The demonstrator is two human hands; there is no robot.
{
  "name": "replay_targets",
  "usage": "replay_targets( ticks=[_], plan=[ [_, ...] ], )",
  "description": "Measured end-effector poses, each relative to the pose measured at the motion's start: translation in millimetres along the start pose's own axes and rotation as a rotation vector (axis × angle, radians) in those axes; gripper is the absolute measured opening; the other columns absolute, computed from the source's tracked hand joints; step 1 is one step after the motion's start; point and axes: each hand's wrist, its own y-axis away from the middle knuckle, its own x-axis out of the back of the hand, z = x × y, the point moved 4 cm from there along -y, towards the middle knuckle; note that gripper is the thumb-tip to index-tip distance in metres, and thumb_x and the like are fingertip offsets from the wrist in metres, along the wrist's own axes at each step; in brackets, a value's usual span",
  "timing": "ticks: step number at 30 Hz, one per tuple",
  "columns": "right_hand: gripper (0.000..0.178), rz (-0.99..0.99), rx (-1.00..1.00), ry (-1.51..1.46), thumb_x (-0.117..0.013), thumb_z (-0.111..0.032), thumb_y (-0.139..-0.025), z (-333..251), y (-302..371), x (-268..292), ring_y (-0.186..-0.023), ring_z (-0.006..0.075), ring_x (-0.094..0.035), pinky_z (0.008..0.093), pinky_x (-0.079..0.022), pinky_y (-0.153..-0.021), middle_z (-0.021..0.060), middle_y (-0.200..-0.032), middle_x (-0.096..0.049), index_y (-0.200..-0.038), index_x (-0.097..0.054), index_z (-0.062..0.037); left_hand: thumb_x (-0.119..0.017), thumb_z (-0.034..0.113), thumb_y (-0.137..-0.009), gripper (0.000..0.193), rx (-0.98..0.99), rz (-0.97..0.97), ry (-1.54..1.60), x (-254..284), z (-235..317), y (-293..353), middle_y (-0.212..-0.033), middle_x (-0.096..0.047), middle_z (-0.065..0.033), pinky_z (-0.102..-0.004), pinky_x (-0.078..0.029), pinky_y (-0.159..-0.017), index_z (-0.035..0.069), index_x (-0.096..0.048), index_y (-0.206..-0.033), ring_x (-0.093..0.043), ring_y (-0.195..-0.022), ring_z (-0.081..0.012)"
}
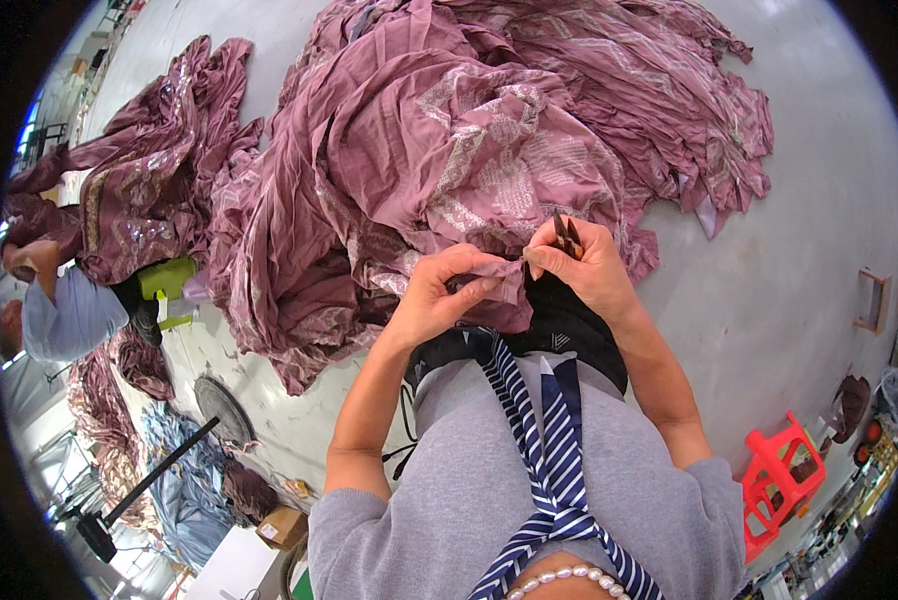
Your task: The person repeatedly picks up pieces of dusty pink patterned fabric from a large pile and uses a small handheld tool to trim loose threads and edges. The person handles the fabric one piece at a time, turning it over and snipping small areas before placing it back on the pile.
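A big heap of mauve cloth with pale zigzag patterning spreads in front of me and comes down to my lap. My left hand pinches a corner of this cloth between thumb and fingers. Close beside it, my right hand has thread snips tucked in its fingers, the dark pointed blades facing away from me. The thumb and forefinger of that hand meet at the cloth's edge; whether they grip a thread there is too small to tell.
At the left, another person handles similar mauve cloth near a lime-green stool. Blue cloth lies in a pile at lower left, by a cardboard box. A red plastic stool stands at my right.
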Motion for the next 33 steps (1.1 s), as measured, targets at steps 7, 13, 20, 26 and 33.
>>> replay_targets(
  ticks=[7,13,20,26,33],
  plan=[
    [0.015,-0.022,-0.028,-0.088,-0.062,-0.017,-0.09,-5,1,-6,-0.056,0.0029,-0.045,0.0175,-0.03,-0.05,-0.0011,-0.067,-0.058,-0.081,-0.058,-0.0054,-0.068,0.009,-0.082,0.021,-0.008,-0.062,-0.055,3,6,2,-0.084,-0.059,-0.0025,-0.0245,-0.042,-0.07,0.003,-0.067,-0.103,-0.053,-0.079,-0.0113],
    [0.014,-0.015,-0.045,-0.043,-0.063,-0.014,-0.09,-3,3,-6,-0.063,0.0039,-0.05,0.0185,-0.038,-0.056,-0.0005,-0.069,-0.057,-0.083,-0.058,-0.0021,-0.069,0.009,-0.082,0.021,0.075,-0.046,0.014,1,2,6,-0.082,-0.057,-0.0018,-0.0235,-0.041,-0.068,0.002,-0.067,-0.101,-0.052,-0.076,-0.01],
    [0.012,0.01,0.024,0.055,-0.06,-0.011,-0.091,-4,4,-8,-0.066,0.0066,-0.052,0.0196,-0.042,-0.06,0.001,-0.074,-0.056,-0.09,-0.055,-0.0001,-0.069,0.007,-0.08,0.02,-0.057,0.013,-0.169,2,11,1,-0.079,-0.058,-0.0037,-0.0251,-0.041,-0.069,0.003,-0.068,-0.099,-0.053,-0.075,-0.0127],
    [0.023,0.157,0.105,0.419,-0.06,-0.02,-0.091,-7,18,14,-0.064,0.0083,-0.052,0.0235,-0.043,-0.059,0.0042,-0.074,-0.057,-0.099,-0.054,0.0012,-0.068,0.005,-0.08,0.018,-0.08,0.061,-0.238,7,17,1,-0.075,-0.06,-0.0044,-0.0263,-0.042,-0.069,0.004,-0.069,-0.098,-0.054,-0.074,-0.0151],
    [0.026,0.096,-0.005,0.379,-0.062,-0.022,-0.09,2,29,17,-0.066,0.0083,-0.054,0.0234,-0.045,-0.061,0.0057,-0.075,-0.059,-0.098,-0.055,0.0013,-0.069,0.004,-0.077,0.02,-0.14,0.085,-0.337,9,24,0,-0.073,-0.059,-0.0048,-0.0271,-0.042,-0.066,0.005,-0.07,-0.097,-0.054,-0.07,-0.0163]
  ],
)
